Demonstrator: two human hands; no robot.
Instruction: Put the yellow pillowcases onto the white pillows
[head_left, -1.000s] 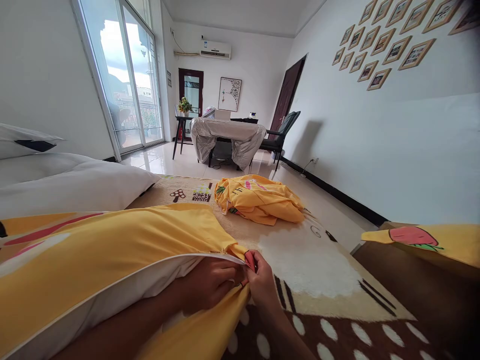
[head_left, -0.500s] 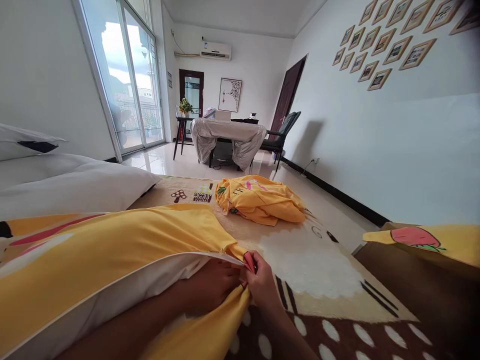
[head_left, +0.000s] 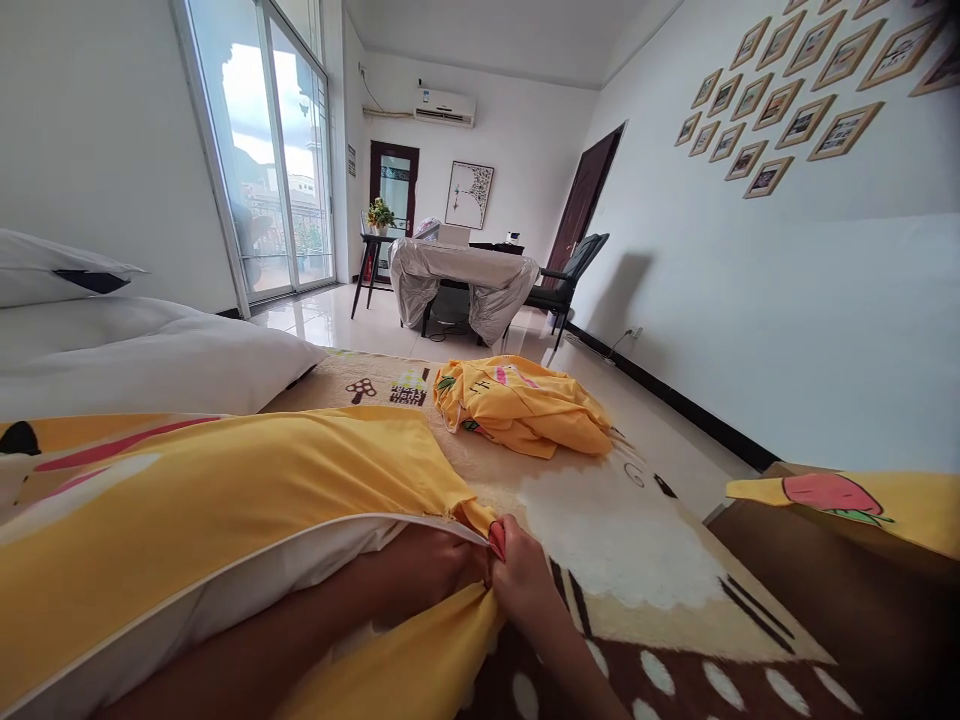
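Observation:
A yellow printed fabric cover (head_left: 300, 460) stretches over something white and padded on the left, its open edge running toward the middle. My left hand (head_left: 442, 562) reaches in under that edge, partly in shade, its fingers closed around the fabric near the corner. Right beside it, my right hand (head_left: 517, 565) pinches the corner of the cover, where a small red patch shows between thumb and fingers. A loose yellow flap hangs below both hands.
Crumpled yellow fabric (head_left: 525, 405) lies ahead on the patterned blanket (head_left: 622, 530). White pillows (head_left: 165, 350) are at the left. A cardboard box (head_left: 817, 560) with yellow fabric over its edge stands at the right. Farther off are a covered table (head_left: 465, 262) and a chair (head_left: 574, 275).
The view has shifted slightly, so the room appears lower and farther right. Both hands keep hold at the cover's corner, with the left hand drawn a little farther under the edge.

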